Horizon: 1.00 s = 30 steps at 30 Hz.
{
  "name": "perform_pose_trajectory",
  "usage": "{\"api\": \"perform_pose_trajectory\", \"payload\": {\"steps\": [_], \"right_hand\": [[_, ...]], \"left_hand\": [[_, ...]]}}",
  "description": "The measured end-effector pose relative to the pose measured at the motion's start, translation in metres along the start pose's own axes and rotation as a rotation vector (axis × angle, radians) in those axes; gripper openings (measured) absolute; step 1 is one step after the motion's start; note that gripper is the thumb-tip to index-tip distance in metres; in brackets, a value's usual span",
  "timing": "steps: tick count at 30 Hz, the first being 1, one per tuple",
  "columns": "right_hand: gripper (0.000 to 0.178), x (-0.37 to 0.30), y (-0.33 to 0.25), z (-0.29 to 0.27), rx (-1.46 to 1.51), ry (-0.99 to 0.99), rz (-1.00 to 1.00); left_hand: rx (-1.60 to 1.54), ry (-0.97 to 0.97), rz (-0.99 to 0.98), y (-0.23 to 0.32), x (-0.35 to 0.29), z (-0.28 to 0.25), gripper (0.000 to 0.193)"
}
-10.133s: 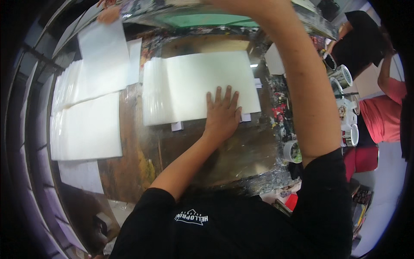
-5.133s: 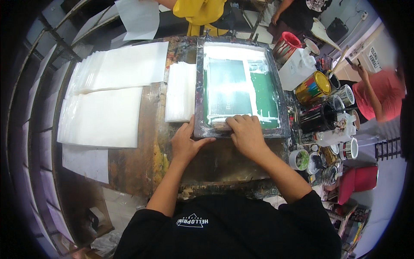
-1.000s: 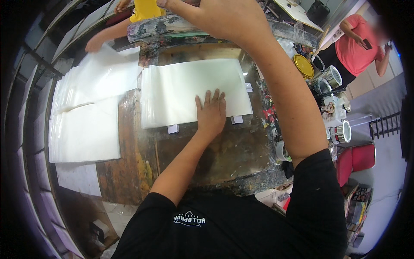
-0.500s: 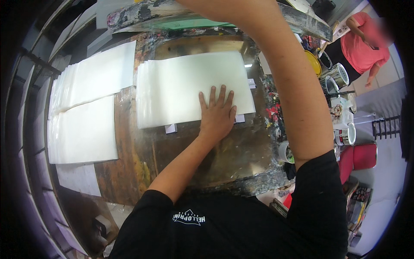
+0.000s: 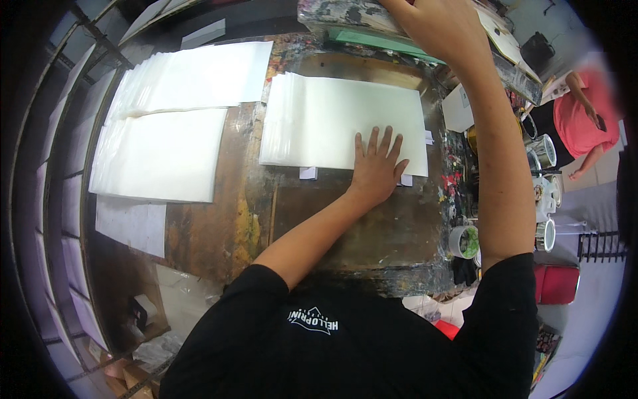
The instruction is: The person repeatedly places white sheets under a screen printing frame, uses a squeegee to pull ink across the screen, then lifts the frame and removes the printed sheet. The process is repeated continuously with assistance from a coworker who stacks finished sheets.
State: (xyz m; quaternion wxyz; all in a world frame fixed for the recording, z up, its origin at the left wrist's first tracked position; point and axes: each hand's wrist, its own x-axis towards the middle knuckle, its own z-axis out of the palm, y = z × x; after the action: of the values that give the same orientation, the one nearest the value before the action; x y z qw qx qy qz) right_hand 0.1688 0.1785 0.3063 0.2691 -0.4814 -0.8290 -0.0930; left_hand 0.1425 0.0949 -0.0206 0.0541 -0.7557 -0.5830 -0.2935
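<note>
My left hand (image 5: 377,166) lies flat with fingers spread on the near right part of a sheaf of milky plastic sheets (image 5: 325,126). The sheaf rests on a dark, paint-stained table (image 5: 332,226), and small white tabs (image 5: 308,173) show at its edges. At the top of the view, my raised right hand (image 5: 442,26) reaches over a paint-crusted screen printing frame (image 5: 362,16) with a green underside. Its fingers bend at the frame's edge and are partly cut off by the picture's border.
Two more piles of plastic sheets (image 5: 159,153) lie at the left, over a white paper (image 5: 133,223). A drying rack (image 5: 73,199) stands beyond. At right are paint tins (image 5: 543,151), a tub with green contents (image 5: 464,242), a red chair (image 5: 557,284) and a person in pink (image 5: 585,116).
The whole view has shifted, so the table and sheets sit farther right and higher. My right hand shows more at the top. My left hand stays flat on the sheets.
</note>
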Motion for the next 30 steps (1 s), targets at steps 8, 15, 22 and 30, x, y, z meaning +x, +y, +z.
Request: {"api": "perform_pose_trajectory", "payload": {"steps": [8, 15, 22, 30], "right_hand": [[0.06, -0.067, 0.019, 0.049, 0.009, -0.016, -0.165], [0.034, -0.181, 0.028, 0.106, 0.057, -0.398, -0.178], [0.041, -0.236, 0.006, 0.152, 0.052, -0.407, -0.025], [0.04, -0.055, 0.084, 0.255, -0.09, -0.48, 0.028]], "left_hand": [[-1.559, 0.124, -0.457, -0.067, 0.043, -0.201, 0.134], [-0.526, 0.013, -0.563, -0.075, -0.06, -0.137, 0.112], [-0.251, -0.067, -0.484, -0.089, -0.091, -0.108, 0.119], [-0.267, -0.042, -0.428, -0.089, -0.084, -0.115, 0.121]]}}
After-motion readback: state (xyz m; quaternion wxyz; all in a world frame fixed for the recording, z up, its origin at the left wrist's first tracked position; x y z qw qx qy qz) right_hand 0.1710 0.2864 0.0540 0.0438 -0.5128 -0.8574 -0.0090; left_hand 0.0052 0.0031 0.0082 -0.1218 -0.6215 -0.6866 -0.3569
